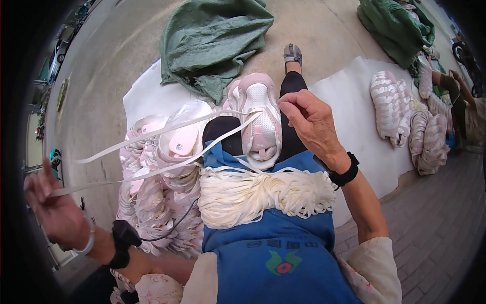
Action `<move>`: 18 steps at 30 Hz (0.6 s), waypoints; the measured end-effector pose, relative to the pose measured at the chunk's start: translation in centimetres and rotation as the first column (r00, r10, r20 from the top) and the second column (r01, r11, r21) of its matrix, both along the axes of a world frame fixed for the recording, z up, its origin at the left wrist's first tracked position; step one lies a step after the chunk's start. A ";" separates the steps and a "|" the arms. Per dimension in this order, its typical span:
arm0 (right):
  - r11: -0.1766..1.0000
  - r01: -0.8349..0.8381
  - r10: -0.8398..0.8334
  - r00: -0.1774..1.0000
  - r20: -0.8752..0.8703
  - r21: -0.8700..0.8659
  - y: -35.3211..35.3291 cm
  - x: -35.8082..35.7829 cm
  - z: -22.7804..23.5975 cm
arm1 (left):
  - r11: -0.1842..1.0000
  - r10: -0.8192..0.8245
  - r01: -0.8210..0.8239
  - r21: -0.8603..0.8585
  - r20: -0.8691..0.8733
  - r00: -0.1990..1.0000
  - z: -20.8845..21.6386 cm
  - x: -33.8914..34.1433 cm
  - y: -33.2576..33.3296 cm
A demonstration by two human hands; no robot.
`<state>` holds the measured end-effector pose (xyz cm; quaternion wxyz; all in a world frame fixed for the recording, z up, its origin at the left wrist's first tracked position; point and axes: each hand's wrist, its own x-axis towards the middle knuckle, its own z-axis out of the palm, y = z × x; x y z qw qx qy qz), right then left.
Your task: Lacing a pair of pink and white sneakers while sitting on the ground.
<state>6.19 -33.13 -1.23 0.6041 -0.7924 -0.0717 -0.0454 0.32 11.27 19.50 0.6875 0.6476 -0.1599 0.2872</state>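
Down in the head view, a pink and white shoe [257, 95] is propped between the knees [221, 136], with two lace strands [121, 145] stretched toward the blurred left hand [58, 207], whose grip cannot be told. By the shoe's right edge, the right hand [311, 119] is curled, and whether anything is pinched cannot be told. Past the white sheet's [349, 96] edge, wide floor [104, 96] is seen, and dark letters [281, 244] and a green and red mark [283, 264] are printed on the blue apron [243, 271].

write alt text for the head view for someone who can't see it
A person's left hand holds a white lace running from a pink-and-white shoe, the right hand beside it. A bundle of laces lies across their blue apron.
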 end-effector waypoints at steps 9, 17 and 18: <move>0.999 -0.051 0.055 0.935 0.350 -0.020 1.5 -3.1 7.5 | 0.933 -0.146 0.247 0.260 -0.354 0.924 -13.5 2.3 -26.1; 0.999 -0.040 0.036 0.916 0.400 0.004 1.5 -3.0 6.9 | 0.830 -0.116 0.165 0.533 -0.124 0.985 -14.0 2.3 -27.6; 0.999 -0.052 0.050 0.922 0.385 -0.004 1.5 -3.0 6.9 | 0.822 -0.121 0.188 0.537 -0.159 0.980 -14.2 2.2 -27.6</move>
